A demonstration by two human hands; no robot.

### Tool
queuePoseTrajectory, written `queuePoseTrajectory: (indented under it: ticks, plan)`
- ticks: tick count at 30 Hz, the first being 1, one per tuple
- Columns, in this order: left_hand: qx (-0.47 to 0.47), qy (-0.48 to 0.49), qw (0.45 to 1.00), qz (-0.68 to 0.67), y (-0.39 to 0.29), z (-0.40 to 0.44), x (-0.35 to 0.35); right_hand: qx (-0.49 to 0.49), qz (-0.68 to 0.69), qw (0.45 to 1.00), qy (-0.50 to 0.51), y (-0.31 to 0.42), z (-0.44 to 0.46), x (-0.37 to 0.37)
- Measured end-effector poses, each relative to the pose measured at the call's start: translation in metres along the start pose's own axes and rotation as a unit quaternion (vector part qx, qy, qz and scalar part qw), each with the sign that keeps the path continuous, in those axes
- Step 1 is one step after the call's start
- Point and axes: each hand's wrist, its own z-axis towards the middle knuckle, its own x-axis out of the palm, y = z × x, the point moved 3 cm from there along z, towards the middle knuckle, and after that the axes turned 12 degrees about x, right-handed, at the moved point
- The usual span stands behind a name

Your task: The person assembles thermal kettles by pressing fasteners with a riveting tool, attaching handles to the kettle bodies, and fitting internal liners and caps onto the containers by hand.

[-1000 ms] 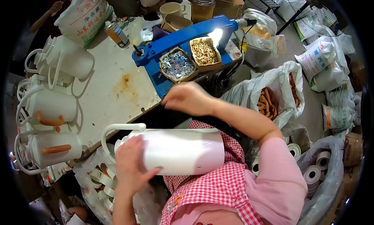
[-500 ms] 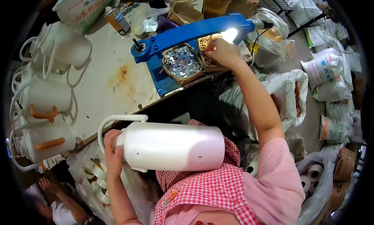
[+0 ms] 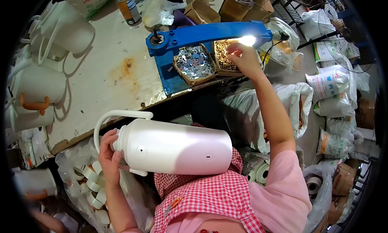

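A white vacuum jug [image 3: 178, 148] lies on its side across my lap, its loop handle [image 3: 121, 116] to the left. Two small holes show in its wall. My left hand [image 3: 110, 158] grips the jug around its neck end. My right hand [image 3: 247, 61] is over a small box of brass-coloured rivets [image 3: 224, 57], fingertips pinched together; anything between them is too small to make out. Beside it sits a box of silver washers [image 3: 195, 63]. A blue machine arm [image 3: 210, 33] with a bright lamp [image 3: 247, 40] reaches over both boxes.
Several white jugs [image 3: 40, 81] stand on the left of the worktable [image 3: 101, 85]. A spray can [image 3: 128, 9] and a glass jar [image 3: 236, 5] stand at the back. Bags of white rings [image 3: 95, 184] flank me. At lower left, a jug [image 3: 36, 182] is near another person's arm [image 3: 50, 221].
My right hand has drawn back slightly from the rivets. The view has shifted. At lower left, a jug with an orange handle has moved off the table, near the other person.
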Motion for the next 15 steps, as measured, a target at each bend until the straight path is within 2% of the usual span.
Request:
queuePoseTrajectory:
  ticks: [1, 3, 5, 7, 9, 11, 15]
  plan:
    - [-0.001, -0.002, 1.000, -0.002, -0.001, 0.002, 0.003, -0.028, 0.053, 0.998, -0.011, 0.002, -0.001, 0.001]
    - [-0.037, -0.030, 0.999, 0.026, -0.004, 0.004, 0.006, -0.050, 0.037, 0.998, -0.009, 0.026, -0.019, -0.006]
    - [-0.030, 0.002, 0.998, 0.063, -0.001, 0.006, 0.002, 0.001, 0.037, 0.999, -0.004, 0.046, -0.033, -0.006]
    - [-0.031, 0.011, 0.998, 0.048, -0.004, 0.008, 0.003, -0.002, 0.175, 0.984, 0.033, 0.060, -0.042, 0.004]
    - [-0.031, 0.013, 0.998, 0.054, -0.006, 0.010, 0.002, -0.030, 0.193, 0.979, 0.059, 0.100, -0.046, 0.005]
    - [-0.029, 0.021, 0.998, 0.059, -0.006, 0.009, 0.001, -0.047, 0.383, 0.915, 0.114, 0.139, -0.044, 0.014]
    - [-0.016, 0.011, 0.997, 0.078, -0.001, 0.008, 0.000, -0.109, 0.438, 0.887, 0.094, 0.193, -0.016, 0.038]
